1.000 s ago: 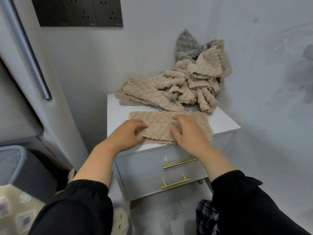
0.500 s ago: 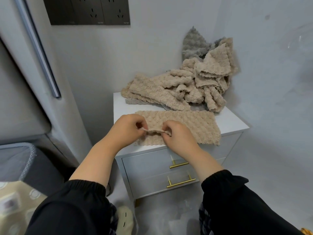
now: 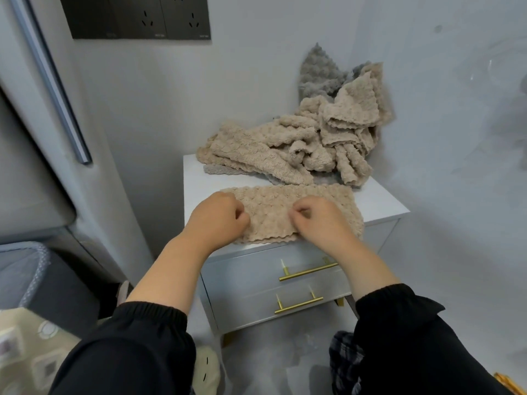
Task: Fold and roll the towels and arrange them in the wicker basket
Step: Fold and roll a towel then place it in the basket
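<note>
Looking at a white cabinet (image 3: 379,202), loose towel pile (image 3: 285,149) still heaped at the top's back right corner. Got the beige towel (image 3: 285,208) flat along the front edge, near hem no longer lifted like half a second ago. Gripping it with left hand (image 3: 216,220) and right hand (image 3: 320,223), fingers curled into the fabric, spread slightly wider.

— Any writing to read here?
— None legible. The dark socket panel (image 3: 137,17) has tiny pale marks along its lower edge, too small to make out.
— And the patterned fabric (image 3: 28,346) at lower left?
— Printed shapes only, blurred.
</note>
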Action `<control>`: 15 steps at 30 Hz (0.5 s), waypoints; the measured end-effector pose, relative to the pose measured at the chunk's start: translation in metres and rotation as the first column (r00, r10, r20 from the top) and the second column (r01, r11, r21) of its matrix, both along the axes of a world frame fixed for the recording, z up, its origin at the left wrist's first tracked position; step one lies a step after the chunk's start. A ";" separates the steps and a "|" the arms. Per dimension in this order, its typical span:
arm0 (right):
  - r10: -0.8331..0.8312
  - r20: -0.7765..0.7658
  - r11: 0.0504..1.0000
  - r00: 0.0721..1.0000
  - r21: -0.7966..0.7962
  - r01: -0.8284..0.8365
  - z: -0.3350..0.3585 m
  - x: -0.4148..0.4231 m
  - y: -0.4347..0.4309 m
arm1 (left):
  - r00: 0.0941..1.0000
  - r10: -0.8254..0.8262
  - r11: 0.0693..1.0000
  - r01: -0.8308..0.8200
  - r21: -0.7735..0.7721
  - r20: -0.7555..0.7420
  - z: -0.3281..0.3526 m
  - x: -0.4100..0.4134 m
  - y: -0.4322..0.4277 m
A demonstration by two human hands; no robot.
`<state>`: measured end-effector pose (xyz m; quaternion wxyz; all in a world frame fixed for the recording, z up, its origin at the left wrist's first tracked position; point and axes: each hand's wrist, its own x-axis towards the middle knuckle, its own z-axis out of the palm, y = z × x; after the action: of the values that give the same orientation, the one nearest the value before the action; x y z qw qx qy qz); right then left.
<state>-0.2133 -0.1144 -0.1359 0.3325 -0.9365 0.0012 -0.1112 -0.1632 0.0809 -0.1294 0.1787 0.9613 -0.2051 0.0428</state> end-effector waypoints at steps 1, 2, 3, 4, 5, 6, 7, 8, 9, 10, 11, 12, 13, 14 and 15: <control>-0.103 0.034 0.995 0.994 -0.008 0.104 0.001 -0.001 -0.009 | 0.998 -0.005 1.000 0.005 -0.006 0.056 -0.003 0.001 -0.005; -0.213 0.072 0.977 0.974 -0.010 0.215 0.003 -0.002 -0.019 | 0.996 -0.032 0.999 0.033 -0.017 0.083 -0.007 0.001 -0.012; -0.319 0.098 0.948 0.943 0.011 0.319 0.003 -0.003 -0.028 | 0.993 -0.076 0.997 0.077 -0.012 0.085 -0.012 0.001 -0.017; -0.415 0.102 0.910 0.904 0.053 0.411 0.002 -0.005 -0.037 | 0.989 -0.131 0.991 0.131 0.009 0.075 -0.016 0.001 -0.025; -0.489 0.077 0.871 0.869 0.098 0.481 0.001 -0.005 -0.046 | 0.983 -0.178 0.984 0.177 0.034 0.053 -0.019 0.000 -0.032; -0.540 0.023 0.836 0.841 0.129 0.533 -0.001 -0.005 -0.054 | 0.978 -0.209 0.977 0.207 0.054 0.023 -0.022 -0.001 -0.039; -0.573 -0.052 0.809 0.818 0.124 0.574 -0.004 -0.006 -0.063 | 0.974 -0.225 0.972 0.225 0.069 -0.009 -0.024 -0.003 -0.047; -0.586 -0.129 0.798 0.800 0.075 0.597 -0.007 -0.006 -0.072 | 0.973 -0.227 0.969 0.230 0.086 -0.041 -0.027 -0.005 -0.053; -0.591 -0.197 0.798 0.783 0.000 0.602 -0.011 -0.007 -0.082 | 0.972 -0.226 0.967 0.231 0.109 -0.061 -0.030 -0.006 -0.058; -0.588 -0.252 0.803 0.768 -0.065 0.593 -0.013 -0.008 -0.090 | 0.972 -0.227 0.960 0.234 0.152 -0.060 -0.034 -0.008 -0.064; -0.576 -0.294 0.811 0.763 -0.089 0.578 -0.014 -0.009 -0.096 | 0.972 -0.231 0.947 0.235 0.217 -0.043 -0.040 -0.010 -0.067; -0.553 -0.329 0.821 0.765 -0.064 0.567 -0.014 -0.009 -0.102 | 0.970 -0.242 0.929 0.237 0.284 -0.019 -0.044 -0.011 -0.071; -0.522 -0.365 0.826 0.771 0.008 0.563 -0.014 -0.009 -0.106 | 0.967 -0.256 0.909 0.240 0.340 0.002 -0.047 -0.012 -0.073; -0.487 -0.404 0.817 0.775 0.103 0.567 -0.013 -0.010 -0.108 | 0.964 -0.264 0.894 0.239 0.379 0.015 -0.049 -0.012 -0.075; -0.442 -0.447 0.800 0.778 0.197 0.567 -0.011 -0.012 -0.109 | 0.963 -0.268 0.885 0.237 0.400 0.021 -0.051 -0.011 -0.077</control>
<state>-0.2249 -0.2234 -0.1469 0.4304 -0.8370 0.3377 -0.0127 -0.1739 0.0043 -0.1800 -0.0223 0.9403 -0.3394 0.0131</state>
